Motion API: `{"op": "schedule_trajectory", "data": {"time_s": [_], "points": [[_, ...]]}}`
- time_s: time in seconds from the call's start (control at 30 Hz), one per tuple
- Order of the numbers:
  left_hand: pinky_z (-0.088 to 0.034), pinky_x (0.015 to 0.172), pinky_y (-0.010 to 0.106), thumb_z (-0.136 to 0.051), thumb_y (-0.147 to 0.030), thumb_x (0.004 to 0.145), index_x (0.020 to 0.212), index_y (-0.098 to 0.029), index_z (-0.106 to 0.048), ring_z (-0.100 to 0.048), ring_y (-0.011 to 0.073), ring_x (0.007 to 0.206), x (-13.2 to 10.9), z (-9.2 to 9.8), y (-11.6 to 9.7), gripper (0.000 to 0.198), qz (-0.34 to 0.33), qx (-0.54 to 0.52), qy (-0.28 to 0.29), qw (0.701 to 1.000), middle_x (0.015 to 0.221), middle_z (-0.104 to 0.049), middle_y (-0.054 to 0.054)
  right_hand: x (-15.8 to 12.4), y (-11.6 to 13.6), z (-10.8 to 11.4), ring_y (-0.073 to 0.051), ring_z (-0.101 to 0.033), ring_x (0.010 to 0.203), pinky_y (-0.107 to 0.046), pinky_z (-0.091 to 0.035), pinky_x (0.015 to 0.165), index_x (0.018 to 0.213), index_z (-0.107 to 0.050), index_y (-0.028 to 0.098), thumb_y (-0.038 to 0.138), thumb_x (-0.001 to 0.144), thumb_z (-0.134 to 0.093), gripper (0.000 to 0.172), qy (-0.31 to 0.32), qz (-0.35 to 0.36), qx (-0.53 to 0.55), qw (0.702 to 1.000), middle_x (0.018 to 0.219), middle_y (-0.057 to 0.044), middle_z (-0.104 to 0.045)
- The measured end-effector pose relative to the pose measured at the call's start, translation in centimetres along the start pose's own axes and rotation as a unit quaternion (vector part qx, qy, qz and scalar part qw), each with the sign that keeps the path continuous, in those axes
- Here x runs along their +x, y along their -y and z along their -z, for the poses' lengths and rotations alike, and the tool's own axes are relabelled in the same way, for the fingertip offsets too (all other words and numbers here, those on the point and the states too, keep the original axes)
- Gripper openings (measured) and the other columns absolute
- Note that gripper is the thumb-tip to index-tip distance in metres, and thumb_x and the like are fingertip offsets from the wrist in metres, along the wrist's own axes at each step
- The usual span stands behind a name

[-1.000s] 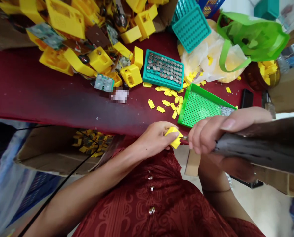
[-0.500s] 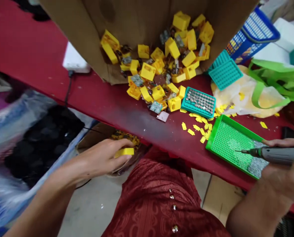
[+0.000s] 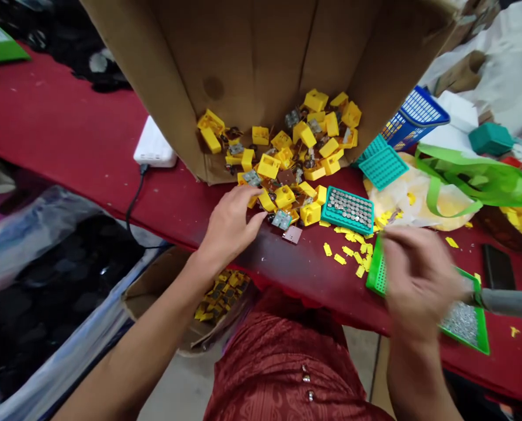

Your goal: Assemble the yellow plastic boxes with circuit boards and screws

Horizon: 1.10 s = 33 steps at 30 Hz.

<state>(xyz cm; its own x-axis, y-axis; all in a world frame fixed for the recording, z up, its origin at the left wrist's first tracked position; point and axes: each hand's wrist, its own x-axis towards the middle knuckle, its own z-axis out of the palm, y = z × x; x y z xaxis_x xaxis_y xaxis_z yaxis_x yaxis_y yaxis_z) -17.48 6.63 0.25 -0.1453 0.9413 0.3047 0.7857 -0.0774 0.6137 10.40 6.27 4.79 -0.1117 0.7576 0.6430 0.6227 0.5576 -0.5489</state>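
My left hand [image 3: 234, 225] reaches over the near edge of the heap of yellow plastic housings [image 3: 269, 166], thumb and fingers apart with nothing between them. By its fingertips lie a yellow housing [image 3: 267, 200] and a small circuit board [image 3: 282, 220]. Blurred by motion, my right hand [image 3: 418, 278] is above the green tray [image 3: 482, 336] of small metal screws. Its fingers are closed, with the grey electric screwdriver [image 3: 510, 303] sticking out on the right side; the driver's tip is hidden. Whether its fingertips pinch anything small I cannot tell.
A tipped cardboard box [image 3: 230, 52] stands behind the housings. A teal tray of round metal pieces [image 3: 348, 210] and loose yellow tabs [image 3: 348, 251] lie mid-table. Below the edge is a carton of yellow parts [image 3: 223, 295]. A white box [image 3: 155, 143] with a cable sits left.
My left hand has let go of a yellow housing over the carton below and moved up to the heap. My right hand has moved left across the green tray. The view has shifted.
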Motion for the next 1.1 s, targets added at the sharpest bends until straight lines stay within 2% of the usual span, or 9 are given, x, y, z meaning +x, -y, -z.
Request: {"op": "schedule_trajectory", "data": {"time_s": [0.17,0.3,0.4,0.5,0.57,0.77,0.87,0.97,1.1], "points": [[-0.028,0.118,0.062,-0.065,-0.023,0.082,0.134,-0.016,-0.058,-0.042,0.0381,0.142,3.0,-0.9,-0.3,0.052,-0.101,0.064,0.050,0.992,0.145,-0.058,0.017,3.4,-0.6,-9.6,-0.027,-0.060,0.104,-0.046,-0.049,0.094,0.109,-0.069,0.016,0.021,0.092,-0.063,0.019,0.151,0.113,-0.065,0.980,0.112,-0.011,-0.071],[-0.014,0.113,0.078,-0.064,-0.017,0.082,0.134,-0.018,-0.059,-0.027,0.0450,0.149,4.0,-1.4,-1.7,0.052,-0.112,0.116,0.097,0.982,0.148,-0.056,0.017,3.7,-1.0,-12.7,-0.033,-0.052,0.109,-0.051,-0.046,0.090,0.107,-0.071,0.017,0.025,0.092,-0.062,0.019,0.239,0.080,-0.168,0.953,0.120,-0.013,-0.069],[-0.015,0.114,0.076,-0.062,-0.018,0.085,0.125,-0.017,-0.063,-0.033,0.0430,0.147,4.4,-2.0,-1.8,0.040,-0.100,0.138,0.111,0.979,0.135,-0.065,0.019,3.4,-1.3,-12.5,-0.030,-0.056,0.105,-0.050,-0.045,0.092,0.101,-0.073,0.020,0.026,0.094,-0.061,0.015,0.204,0.047,-0.133,0.969,0.111,-0.009,-0.073],[-0.018,0.115,0.072,-0.060,-0.016,0.086,0.115,-0.021,-0.067,-0.041,0.0398,0.143,4.7,-2.3,-1.4,0.030,-0.095,0.121,0.101,0.983,0.121,-0.072,0.016,3.1,-1.3,-11.4,-0.023,-0.062,0.097,-0.045,-0.047,0.094,0.096,-0.074,0.022,0.028,0.092,-0.066,0.011,0.105,0.006,0.013,0.994,0.100,-0.004,-0.076],[-0.021,0.115,0.068,-0.057,-0.014,0.086,0.111,-0.022,-0.069,-0.046,0.0386,0.139,4.8,-2.3,-1.1,0.029,-0.092,0.101,0.091,0.986,0.116,-0.075,0.014,3.0,-1.1,-10.7,-0.019,-0.065,0.092,-0.041,-0.050,0.089,0.093,-0.074,0.023,0.030,0.090,-0.067,0.011,0.047,-0.070,0.125,0.989,0.095,-0.003,-0.075],[-0.043,0.106,0.050,-0.053,-0.017,0.090,0.106,-0.016,-0.071,-0.064,0.0334,0.116,3.8,-0.7,-2.5,0.023,-0.071,-0.005,0.014,0.997,0.110,-0.075,0.015,2.1,-0.3,-8.6,-0.012,-0.065,0.082,-0.029,-0.056,0.079,0.089,-0.071,0.025,0.039,0.082,-0.072,0.016,-0.019,-0.276,0.361,0.891,0.089,0.001,-0.072],[-0.050,0.099,0.042,-0.063,-0.023,0.087,0.117,-0.012,-0.066,-0.068,0.0280,0.108,2.2,-0.5,-4.1,0.032,-0.086,-0.109,0.087,0.986,0.118,-0.073,0.014,1.5,-0.6,-7.8,-0.011,-0.063,0.069,-0.027,-0.055,0.064,0.084,-0.067,0.024,0.046,0.079,-0.073,0.024,0.034,-0.341,0.419,0.841,0.083,0.001,-0.070],[-0.046,0.107,0.043,-0.076,-0.027,0.078,0.131,-0.004,-0.056,-0.061,0.0313,0.123,0.3,-1.8,-5.3,0.061,-0.140,-0.118,0.145,0.972,0.134,-0.063,0.021,1.0,-1.3,-7.3,-0.011,-0.061,0.060,-0.026,-0.051,0.052,0.082,-0.063,0.023,0.047,0.077,-0.074,0.027,0.075,-0.382,0.445,0.807,0.078,0.001,-0.069],[-0.041,0.111,0.048,-0.080,-0.032,0.077,0.127,-0.002,-0.057,-0.053,0.0366,0.130,-1.7,-3.9,-6.2,0.063,-0.126,-0.065,0.052,0.989,0.135,-0.059,0.027,0.1,-2.1,-6.4,-0.011,-0.064,0.064,-0.027,-0.055,0.054,0.082,-0.065,0.023,0.039,0.077,-0.077,0.021,0.028,-0.397,0.471,0.787,0.082,0.002,-0.069]]}}
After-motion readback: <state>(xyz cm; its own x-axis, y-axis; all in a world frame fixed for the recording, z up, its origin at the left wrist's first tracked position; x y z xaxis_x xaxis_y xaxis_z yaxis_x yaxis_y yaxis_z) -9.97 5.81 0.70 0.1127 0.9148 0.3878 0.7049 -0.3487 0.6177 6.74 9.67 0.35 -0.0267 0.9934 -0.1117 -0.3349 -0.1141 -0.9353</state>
